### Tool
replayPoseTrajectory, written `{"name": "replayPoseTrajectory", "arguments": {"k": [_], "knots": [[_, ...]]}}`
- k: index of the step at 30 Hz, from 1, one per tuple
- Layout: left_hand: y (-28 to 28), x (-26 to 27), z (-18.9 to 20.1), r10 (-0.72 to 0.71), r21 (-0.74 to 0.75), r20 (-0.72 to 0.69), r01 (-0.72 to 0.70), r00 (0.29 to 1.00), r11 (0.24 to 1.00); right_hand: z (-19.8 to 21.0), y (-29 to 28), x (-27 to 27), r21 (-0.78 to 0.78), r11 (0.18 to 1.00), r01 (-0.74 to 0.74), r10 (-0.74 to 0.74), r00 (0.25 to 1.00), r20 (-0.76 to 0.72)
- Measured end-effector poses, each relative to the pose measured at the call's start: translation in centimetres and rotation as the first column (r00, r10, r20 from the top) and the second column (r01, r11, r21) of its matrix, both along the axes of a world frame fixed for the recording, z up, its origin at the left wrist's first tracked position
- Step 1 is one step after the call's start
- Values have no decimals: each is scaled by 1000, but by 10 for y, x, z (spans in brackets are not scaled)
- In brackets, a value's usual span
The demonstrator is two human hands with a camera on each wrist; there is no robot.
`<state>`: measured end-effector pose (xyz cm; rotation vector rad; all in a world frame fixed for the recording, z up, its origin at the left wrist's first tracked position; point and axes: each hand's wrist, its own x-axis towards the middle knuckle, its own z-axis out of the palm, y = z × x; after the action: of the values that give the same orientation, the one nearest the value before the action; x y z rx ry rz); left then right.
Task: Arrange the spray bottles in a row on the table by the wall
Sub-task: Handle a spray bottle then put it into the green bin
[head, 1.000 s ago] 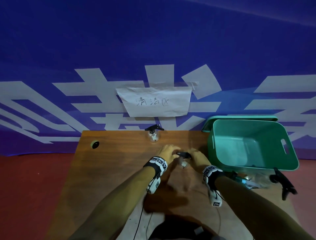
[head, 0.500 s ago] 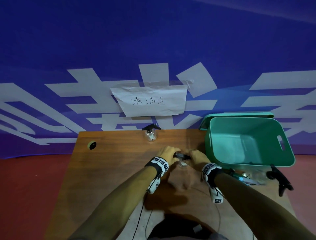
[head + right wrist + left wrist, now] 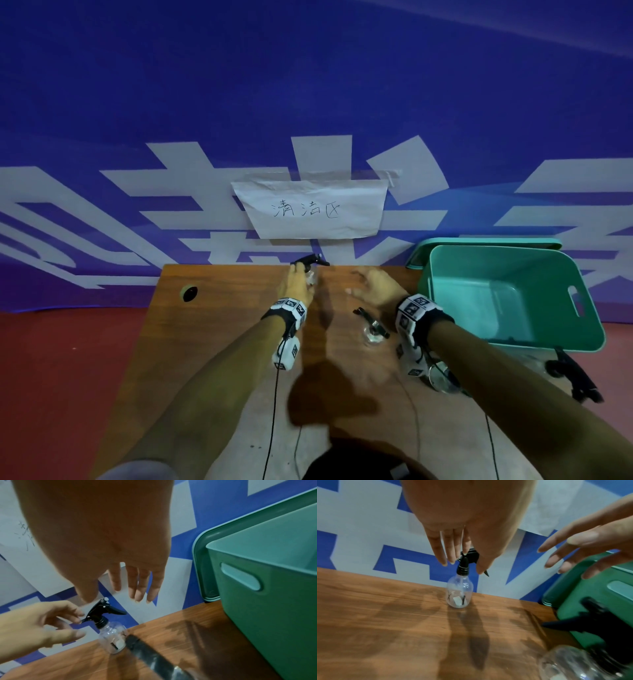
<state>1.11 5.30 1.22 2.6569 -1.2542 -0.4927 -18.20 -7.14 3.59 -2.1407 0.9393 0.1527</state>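
Note:
A clear spray bottle (image 3: pixel 311 276) (image 3: pixel 459 595) (image 3: pixel 112 637) with a black trigger head stands upright at the table's far edge by the wall. My left hand (image 3: pixel 296 284) (image 3: pixel 462 563) reaches over it with straight fingers, fingertips at the trigger head and gripping nothing. My right hand (image 3: pixel 373 286) (image 3: pixel 135 592) hovers open and spread just right of it, holding nothing. A second clear spray bottle (image 3: pixel 371 330) (image 3: pixel 573 665) stands free mid-table beside my right wrist. Another bottle (image 3: pixel 443 378) lies partly hidden under my right forearm.
A green plastic bin (image 3: pixel 548 337) (image 3: pixel 274 615) takes up the table's right side, its lid (image 3: pixel 479 242) leaning on the wall behind. A black trigger head (image 3: pixel 575 377) lies in front of the bin. The table has a cable hole (image 3: pixel 189 293) at far left. A paper sign (image 3: pixel 311 209) hangs on the wall.
Both hands let go of the second bottle, which now stands mid-table. They moved forward toward the wall, the left to the bottle standing there.

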Motion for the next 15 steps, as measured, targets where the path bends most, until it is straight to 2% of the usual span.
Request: {"name": "replayPoseTrajectory", "arguments": {"k": [5,8,15], "knots": [[-21,37,-10,-24,70,93,18,995,997,3,11,25,2,997,78,-79,997,26],[-32,50,-22,-71,129,55,64,996,990,-4,19,27,3,995,101,-101,993,55],[-35,44,-41,-105,172,68,92,992,981,-12,25,25,-94,993,74,-67,995,76]]}}
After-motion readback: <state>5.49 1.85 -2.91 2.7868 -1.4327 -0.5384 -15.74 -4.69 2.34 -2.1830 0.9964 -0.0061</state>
